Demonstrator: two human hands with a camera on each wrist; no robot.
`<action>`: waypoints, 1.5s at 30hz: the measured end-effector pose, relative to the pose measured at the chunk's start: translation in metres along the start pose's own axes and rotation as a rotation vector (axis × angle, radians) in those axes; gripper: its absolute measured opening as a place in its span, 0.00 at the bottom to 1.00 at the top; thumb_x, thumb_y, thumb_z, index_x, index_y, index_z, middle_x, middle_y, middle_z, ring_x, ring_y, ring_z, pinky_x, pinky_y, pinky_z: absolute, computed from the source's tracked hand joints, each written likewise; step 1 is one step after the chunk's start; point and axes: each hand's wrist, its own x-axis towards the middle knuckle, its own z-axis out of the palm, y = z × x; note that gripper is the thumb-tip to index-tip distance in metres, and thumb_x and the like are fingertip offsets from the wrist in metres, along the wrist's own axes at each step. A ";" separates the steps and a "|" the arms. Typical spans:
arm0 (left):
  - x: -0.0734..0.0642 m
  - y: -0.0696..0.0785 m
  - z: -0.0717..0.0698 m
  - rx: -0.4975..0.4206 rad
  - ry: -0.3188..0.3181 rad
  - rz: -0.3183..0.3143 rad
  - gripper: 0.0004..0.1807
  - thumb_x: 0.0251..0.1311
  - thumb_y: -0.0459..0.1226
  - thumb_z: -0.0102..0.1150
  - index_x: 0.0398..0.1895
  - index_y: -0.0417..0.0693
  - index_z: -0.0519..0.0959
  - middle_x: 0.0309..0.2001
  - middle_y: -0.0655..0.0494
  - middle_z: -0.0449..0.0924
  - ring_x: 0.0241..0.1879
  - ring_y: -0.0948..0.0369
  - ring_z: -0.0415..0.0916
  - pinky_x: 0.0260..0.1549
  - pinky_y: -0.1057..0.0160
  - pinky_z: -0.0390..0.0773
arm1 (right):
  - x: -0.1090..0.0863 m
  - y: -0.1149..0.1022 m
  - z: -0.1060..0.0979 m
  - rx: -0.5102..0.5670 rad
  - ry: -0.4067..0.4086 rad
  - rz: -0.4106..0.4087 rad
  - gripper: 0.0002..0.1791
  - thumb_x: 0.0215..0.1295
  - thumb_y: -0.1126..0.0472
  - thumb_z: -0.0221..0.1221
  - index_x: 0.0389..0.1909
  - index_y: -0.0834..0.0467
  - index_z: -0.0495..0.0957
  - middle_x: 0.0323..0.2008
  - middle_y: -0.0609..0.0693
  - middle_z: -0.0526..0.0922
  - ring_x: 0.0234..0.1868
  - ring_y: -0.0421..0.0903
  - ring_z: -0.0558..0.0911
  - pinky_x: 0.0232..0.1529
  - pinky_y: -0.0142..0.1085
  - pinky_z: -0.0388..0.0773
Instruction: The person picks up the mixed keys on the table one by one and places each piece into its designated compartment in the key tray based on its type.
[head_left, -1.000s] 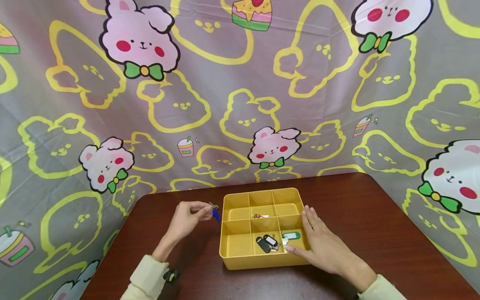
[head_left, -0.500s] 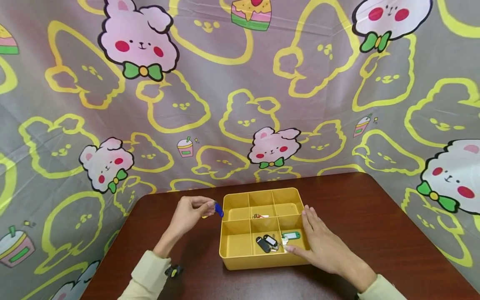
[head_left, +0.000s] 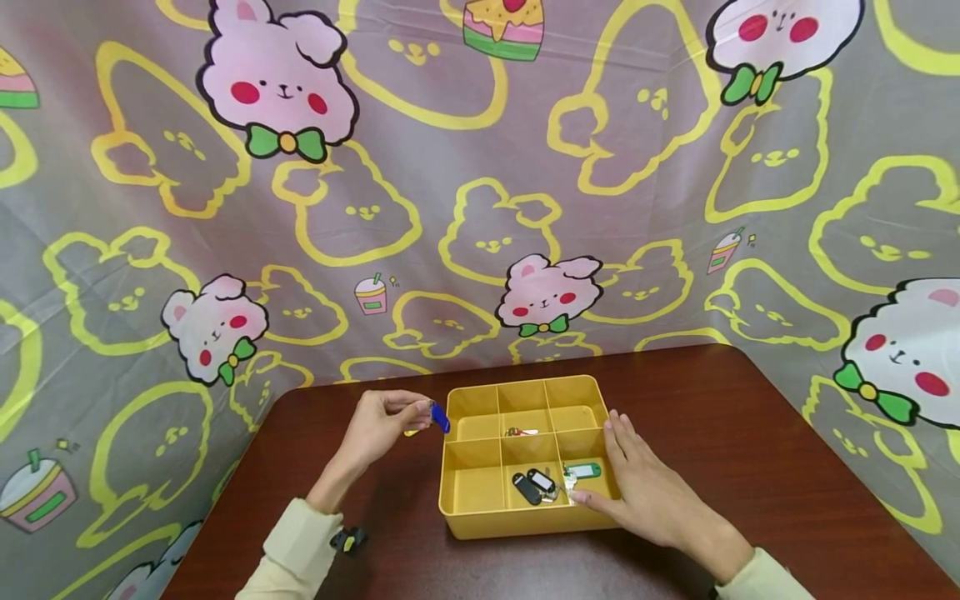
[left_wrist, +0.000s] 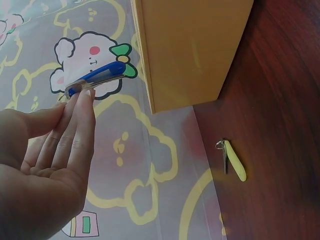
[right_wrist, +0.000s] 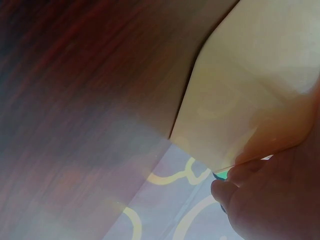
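My left hand [head_left: 381, 427] pinches a key with a blue key tag [head_left: 440, 417] between thumb and fingertips. It is held up by the left wall of the yellow divided box [head_left: 536, 523]; the key shows beside the tag [left_wrist: 102, 74] in the left wrist view. On the table below lies another key with a yellow tag [left_wrist: 235, 161], mostly hidden behind my hand in the head view. My right hand [head_left: 656, 492] rests along the box's right side, fingers straight, thumb over the front right compartment.
Inside the box, black key tags [head_left: 534, 487] lie in the front middle compartment. A green tag [head_left: 582, 471] with keys sits at front right, a red-and-white tag [head_left: 521, 432] at back middle. Dark wooden table [head_left: 750, 433] surrounds the box; patterned cloth [head_left: 420, 217] hangs behind.
My left hand has moved slightly right, bringing the blue tag to the box's left rim. A bit of the yellow tag now shows beneath it. My right hand stays put.
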 end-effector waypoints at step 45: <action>0.035 0.020 0.021 0.061 -0.075 -0.034 0.10 0.70 0.35 0.66 0.44 0.36 0.89 0.39 0.40 0.92 0.40 0.46 0.92 0.36 0.62 0.91 | -0.001 0.000 -0.003 0.013 -0.012 0.010 0.65 0.65 0.20 0.54 0.80 0.71 0.56 0.84 0.67 0.50 0.84 0.66 0.55 0.79 0.60 0.64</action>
